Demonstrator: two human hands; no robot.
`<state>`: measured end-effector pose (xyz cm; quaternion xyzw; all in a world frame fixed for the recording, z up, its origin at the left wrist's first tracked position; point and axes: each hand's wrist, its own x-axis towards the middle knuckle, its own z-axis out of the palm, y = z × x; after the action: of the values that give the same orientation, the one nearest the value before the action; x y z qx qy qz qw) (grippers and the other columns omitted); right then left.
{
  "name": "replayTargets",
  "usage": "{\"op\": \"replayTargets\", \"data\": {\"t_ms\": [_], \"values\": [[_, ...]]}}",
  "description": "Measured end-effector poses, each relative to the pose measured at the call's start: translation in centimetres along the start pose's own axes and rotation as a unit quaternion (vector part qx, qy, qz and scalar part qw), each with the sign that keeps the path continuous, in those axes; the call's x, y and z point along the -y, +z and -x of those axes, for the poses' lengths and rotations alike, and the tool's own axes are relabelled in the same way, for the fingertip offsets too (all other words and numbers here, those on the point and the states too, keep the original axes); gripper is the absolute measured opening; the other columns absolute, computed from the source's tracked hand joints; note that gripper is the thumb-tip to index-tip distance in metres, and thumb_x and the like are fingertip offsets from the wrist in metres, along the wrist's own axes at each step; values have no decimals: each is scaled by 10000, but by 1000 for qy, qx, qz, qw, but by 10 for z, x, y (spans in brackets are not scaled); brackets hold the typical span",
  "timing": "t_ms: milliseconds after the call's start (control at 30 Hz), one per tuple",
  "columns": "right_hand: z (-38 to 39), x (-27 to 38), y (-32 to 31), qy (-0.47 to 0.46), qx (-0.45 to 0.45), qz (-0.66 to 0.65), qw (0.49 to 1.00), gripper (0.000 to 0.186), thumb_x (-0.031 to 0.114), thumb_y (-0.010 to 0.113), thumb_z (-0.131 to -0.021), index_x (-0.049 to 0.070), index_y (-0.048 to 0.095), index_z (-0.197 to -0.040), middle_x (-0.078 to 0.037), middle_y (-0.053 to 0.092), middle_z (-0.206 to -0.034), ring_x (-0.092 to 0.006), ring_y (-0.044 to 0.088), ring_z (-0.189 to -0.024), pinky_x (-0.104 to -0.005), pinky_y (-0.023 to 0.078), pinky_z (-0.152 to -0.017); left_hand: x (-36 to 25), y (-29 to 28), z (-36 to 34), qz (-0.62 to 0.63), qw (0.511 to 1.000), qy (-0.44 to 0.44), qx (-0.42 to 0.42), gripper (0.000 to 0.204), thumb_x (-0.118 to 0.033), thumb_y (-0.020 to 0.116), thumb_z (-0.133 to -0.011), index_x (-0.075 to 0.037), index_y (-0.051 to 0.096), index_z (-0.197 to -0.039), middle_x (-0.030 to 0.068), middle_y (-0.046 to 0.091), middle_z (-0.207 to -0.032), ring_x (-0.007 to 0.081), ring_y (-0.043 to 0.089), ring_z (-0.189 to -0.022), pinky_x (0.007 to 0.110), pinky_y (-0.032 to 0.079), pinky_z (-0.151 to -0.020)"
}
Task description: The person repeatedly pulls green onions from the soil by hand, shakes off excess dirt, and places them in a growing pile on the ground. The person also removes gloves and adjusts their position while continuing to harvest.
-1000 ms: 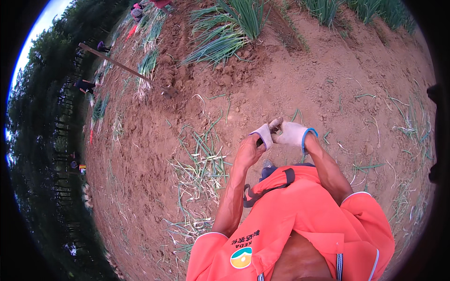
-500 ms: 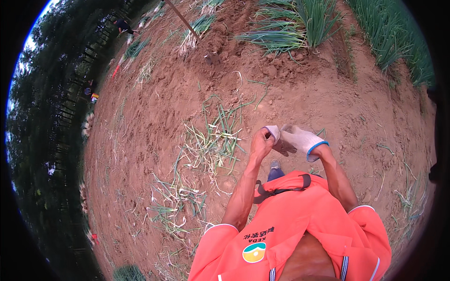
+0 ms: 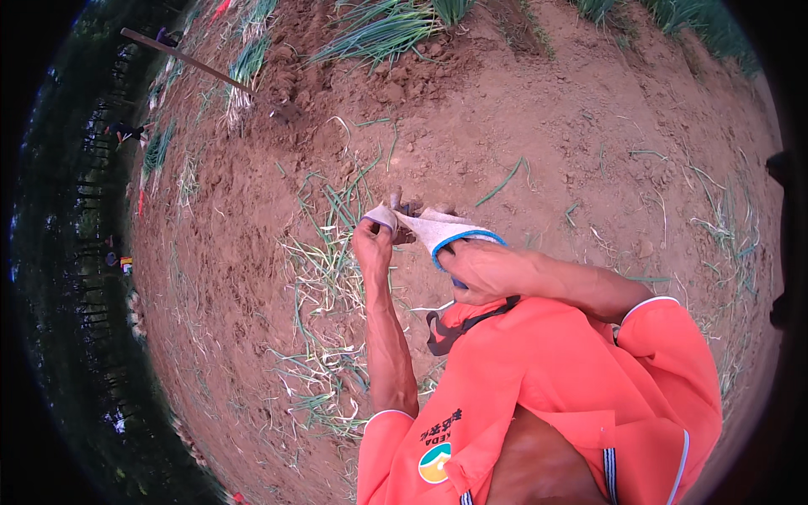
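My left hand [image 3: 371,243] is closed, its thumb side bare, with a whitish knit work glove [image 3: 381,216] with a purplish edge over its finger ends. I cannot tell whether that glove is partly worn or only held. It meets the soiled fingers of a second whitish glove [image 3: 438,225] with a blue cuff. My right hand [image 3: 473,263] is partly inside this second glove. The cuff gapes round the heel of the hand, and cloth hides the fingers. Both hands are close together in front of my orange shirt [image 3: 547,362].
Loose green onion stalks [image 3: 324,269] lie scattered on the reddish soil [image 3: 547,151] beside my left arm. Bundled green onions [image 3: 383,32] are at the far side, near a wooden handle [image 3: 189,61] sticking up. Another person [image 3: 126,131] is far left, before dark trees.
The view has swung, and both hands appear further left. The blue-cuffed glove has slid down toward my right fingers, baring the heel of that hand. My right forearm now lies more crosswise.
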<state>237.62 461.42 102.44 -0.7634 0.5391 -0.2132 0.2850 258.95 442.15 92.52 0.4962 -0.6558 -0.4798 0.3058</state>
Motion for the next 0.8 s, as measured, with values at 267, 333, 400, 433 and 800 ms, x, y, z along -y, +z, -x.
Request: {"op": "replayTargets", "data": {"t_ms": [267,333,400,433,800], "values": [[1,-65,-22,188,-236,-181,936,275,229,609,-1034,-28,584,-1128,-188,712,-985,-341,715,-815,-443,562,-710,-52,20,-14,157,983,9,91,197,-77,679,-995,43,739,-1140,12,741,-1019,95,651,-876,262,529,-807],[8,-96,-22,185,-331,-366,850,286,248,593,-1062,-19,606,-1164,-130,734,-1044,-272,725,-839,-416,564,-721,-33,13,-23,119,987,-40,102,221,-93,654,-1011,24,724,-1186,-1,728,-1003,91,642,-849,251,522,-783],[16,-104,-34,174,-358,-597,697,289,259,598,-1059,-7,635,-1167,-99,726,-1092,-191,703,-942,-400,553,-792,-12,12,-21,109,982,-113,100,225,-97,645,-1015,17,713,-1197,-11,715,-971,86,630,-817,248,514,-756],[22,-110,-38,165,-363,-695,598,291,264,601,-1057,-1,649,-1169,-83,722,-1116,-151,693,-994,-391,547,-828,-6,20,-14,155,977,-124,83,214,-108,636,-1019,9,704,-1185,-21,688,-943,73,596,-780,244,484,-700],[358,-287,103,658,-78,4,749,345,286,594,-934,-8,762,-1000,-283,734,-1120,-445,699,-1097,-502,565,-948,69,-27,67,200,943,-263,42,218,-58,646,-1011,15,687,-1213,47,726,-1091,146,685,-925,274,546,-750]]}}
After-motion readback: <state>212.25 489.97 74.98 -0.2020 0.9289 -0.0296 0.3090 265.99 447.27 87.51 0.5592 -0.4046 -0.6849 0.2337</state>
